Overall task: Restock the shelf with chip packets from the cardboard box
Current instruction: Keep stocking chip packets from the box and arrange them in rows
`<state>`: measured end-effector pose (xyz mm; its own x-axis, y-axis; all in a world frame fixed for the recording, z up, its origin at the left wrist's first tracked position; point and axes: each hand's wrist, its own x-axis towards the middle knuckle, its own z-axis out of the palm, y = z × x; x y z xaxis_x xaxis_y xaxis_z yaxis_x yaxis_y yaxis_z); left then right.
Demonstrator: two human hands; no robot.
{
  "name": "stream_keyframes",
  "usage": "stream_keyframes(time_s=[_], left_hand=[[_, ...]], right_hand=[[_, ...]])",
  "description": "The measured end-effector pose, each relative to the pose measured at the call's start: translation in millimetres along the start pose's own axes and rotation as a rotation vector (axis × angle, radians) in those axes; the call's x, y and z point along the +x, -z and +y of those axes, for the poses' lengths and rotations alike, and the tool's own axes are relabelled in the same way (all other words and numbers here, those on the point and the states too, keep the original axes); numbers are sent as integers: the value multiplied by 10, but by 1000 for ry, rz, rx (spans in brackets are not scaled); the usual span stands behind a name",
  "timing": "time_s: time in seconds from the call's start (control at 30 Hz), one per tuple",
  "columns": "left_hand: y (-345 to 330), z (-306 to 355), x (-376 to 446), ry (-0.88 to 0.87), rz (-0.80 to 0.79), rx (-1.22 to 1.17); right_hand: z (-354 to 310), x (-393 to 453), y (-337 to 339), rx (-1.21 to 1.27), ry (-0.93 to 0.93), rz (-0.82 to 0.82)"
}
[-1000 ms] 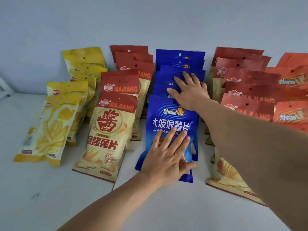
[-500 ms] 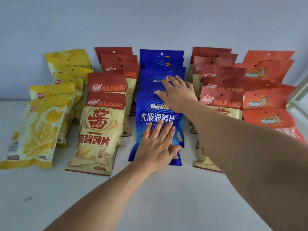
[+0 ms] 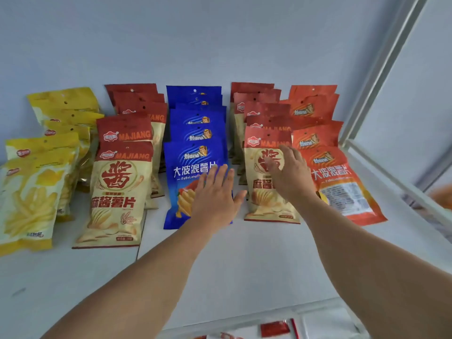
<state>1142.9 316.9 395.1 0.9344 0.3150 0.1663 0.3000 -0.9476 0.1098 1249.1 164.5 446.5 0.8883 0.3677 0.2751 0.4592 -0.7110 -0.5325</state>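
White shelf (image 3: 244, 265), pale wall (image 3: 220, 40) behind; my left hand (image 3: 215, 199) lies flat, fingers straight, on the front blue packet (image 3: 186, 182). My right hand (image 3: 288, 172), fingers spread, holding nothing, sits over the cream-red packet (image 3: 264, 199) just right of it

Two bare forearms, no sleeves in view. Left hand (image 3: 215, 204) and right hand (image 3: 291, 176) ungloved; no rings, watch, bands.
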Motion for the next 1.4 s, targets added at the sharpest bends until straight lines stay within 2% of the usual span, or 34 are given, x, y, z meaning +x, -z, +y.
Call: stream_keyframes(time_s=[0.07, 0.2, 0.3, 0.43, 0.63, 0.9, 1.1, 1.3, 1.4], left_hand=[[-13, 192, 72, 79, 45, -247], [105, 616, 287, 365, 57, -883], [98, 862, 430, 502, 5, -1107], [-31, 1016, 508, 522, 69, -1170], [-13, 830, 832, 631, 80, -1201], [-3, 466, 1446, 645, -62, -1428], [39, 442, 1541, 568, -144, -1561], [-5, 350, 1610, 546, -34, -1583], [66, 341, 1671, 519, -54, -1573]], right_hand=[[185, -42, 49, 117, -88, -23], [429, 54, 63, 344, -218, -114], [499, 191, 39, 539, -275, -182], [550, 334, -37, 674, -294, -271], [573, 586, -34, 751, -358, -296], [507, 1002, -141, 787, -364, -273], [481, 1135, -233, 786, -331, -284], [524, 1234, -249, 831, -320, -287], [513, 1320, -254, 840, -298, -302]])
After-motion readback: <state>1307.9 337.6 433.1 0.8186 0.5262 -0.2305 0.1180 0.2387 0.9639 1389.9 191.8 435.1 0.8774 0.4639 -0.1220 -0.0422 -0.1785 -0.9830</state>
